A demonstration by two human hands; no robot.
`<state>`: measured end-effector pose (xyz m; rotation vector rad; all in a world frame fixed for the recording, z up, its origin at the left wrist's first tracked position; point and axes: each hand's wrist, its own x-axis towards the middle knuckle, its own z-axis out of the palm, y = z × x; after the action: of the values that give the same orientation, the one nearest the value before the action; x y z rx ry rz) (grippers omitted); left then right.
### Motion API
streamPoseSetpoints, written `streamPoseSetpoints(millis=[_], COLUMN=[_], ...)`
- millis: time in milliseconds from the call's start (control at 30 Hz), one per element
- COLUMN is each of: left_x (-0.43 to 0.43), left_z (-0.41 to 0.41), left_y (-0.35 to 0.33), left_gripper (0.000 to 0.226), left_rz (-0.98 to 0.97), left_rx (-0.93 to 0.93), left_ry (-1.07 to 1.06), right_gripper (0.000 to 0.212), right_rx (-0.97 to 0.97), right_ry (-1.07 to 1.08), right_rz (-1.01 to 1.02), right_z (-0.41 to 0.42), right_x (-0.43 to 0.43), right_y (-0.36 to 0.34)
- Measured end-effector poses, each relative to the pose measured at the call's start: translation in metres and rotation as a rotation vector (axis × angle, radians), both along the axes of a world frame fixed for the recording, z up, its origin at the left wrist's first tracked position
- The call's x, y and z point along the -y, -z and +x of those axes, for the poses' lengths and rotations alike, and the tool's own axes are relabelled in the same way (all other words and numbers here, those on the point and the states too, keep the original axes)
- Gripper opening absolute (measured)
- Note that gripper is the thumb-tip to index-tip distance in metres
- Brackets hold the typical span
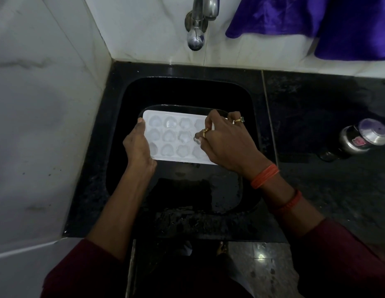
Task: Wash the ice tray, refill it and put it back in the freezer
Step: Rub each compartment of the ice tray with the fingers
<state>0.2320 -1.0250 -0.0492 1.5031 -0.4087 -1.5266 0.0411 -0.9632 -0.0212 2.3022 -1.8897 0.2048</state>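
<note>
White tray (174, 136) lay cups-up over the black sink (144, 89) at frame center, long axis left-right. Left hand (138, 145) clamped its left edge, thumb on top. Right hand (226, 143) rested fingers in the right cups, not gripping. Tap (198, 20) above, white marble walls, dark counter (316, 117). Steel container (359, 138) at right; label unreadable.

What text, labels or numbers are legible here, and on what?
No text can be read.
Steel container on the counter, right: a small pink-red sticker, too blurred to read.
Ice tray, tap, purple cloth, sink: no markings visible.
</note>
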Motion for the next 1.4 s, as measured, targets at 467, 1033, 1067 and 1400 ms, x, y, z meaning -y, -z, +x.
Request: streamPoseSetpoints(millis=[467, 1033, 1067, 1400], left_x=[-0.004, -0.003, -0.003, -0.002], left_z=[0.001, -0.001, -0.001, -0.001], left_y=[-0.001, 0.003, 0.003, 0.001], left_gripper=[0.033, 0.034, 0.034, 0.033], left_rz=[0.008, 0.016, 0.015, 0.006], left_rx=[0.000, -0.014, -0.013, -0.013], left_ry=[-0.020, -0.023, -0.021, -0.018], right_gripper=[0.029, 0.023, 0.023, 0.021], right_rx=[0.159, 0.150, 0.158, 0.183], right_ry=[0.040, 0.064, 0.067, 0.070], right_rz=[-0.031, 0.016, 0.024, -0.020], right_z=[0.009, 0.011, 0.011, 0.009], right_x=[-0.006, -0.009, -0.009, -0.008], right_y=[0.007, 0.007, 0.007, 0.004])
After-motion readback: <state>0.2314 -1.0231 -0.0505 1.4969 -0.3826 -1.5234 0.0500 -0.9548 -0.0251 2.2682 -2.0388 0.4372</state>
